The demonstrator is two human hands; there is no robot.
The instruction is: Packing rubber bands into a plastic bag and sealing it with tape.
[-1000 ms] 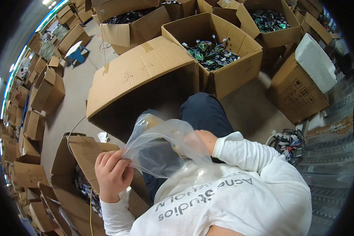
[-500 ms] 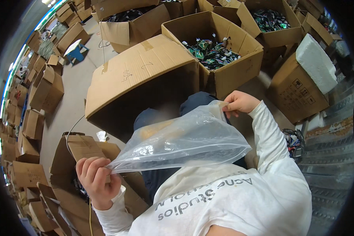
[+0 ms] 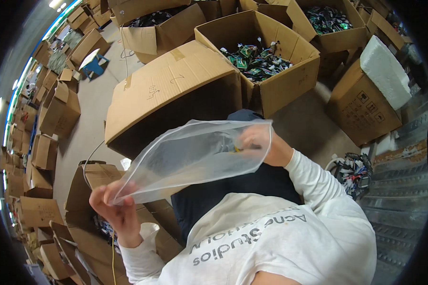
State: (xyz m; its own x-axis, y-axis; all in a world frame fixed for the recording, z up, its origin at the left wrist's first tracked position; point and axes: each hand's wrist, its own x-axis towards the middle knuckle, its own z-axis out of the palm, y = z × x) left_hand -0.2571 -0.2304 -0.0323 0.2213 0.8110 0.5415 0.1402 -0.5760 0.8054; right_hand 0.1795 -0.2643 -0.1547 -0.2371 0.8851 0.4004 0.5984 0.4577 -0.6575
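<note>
A clear plastic bag (image 3: 190, 152) is spread across my lap, its open edge toward me. My left hand (image 3: 116, 197) is closed on the bag's left corner, with the fingertips showing through the film. My right hand (image 3: 259, 142) is at the bag's right end, its curled fingers hazy through the plastic. I cannot tell if those fingers are inside the bag or behind it. A small dark shape with a bit of yellow (image 3: 233, 148) shows blurred beside the fingertips; its kind is unclear.
An open carton (image 3: 290, 88) ahead holds many green circuit boards with wires. A large carton (image 3: 171, 80) lies before my knees. At right are a carton topped with white foam (image 3: 385, 71) and a wire bundle (image 3: 354, 175). Another open carton (image 3: 90, 213) stands left.
My right hand has moved from the bag's far right corner down and left, and its fingers now show through the film. The bag has spread wider; my left hand keeps its corner.
</note>
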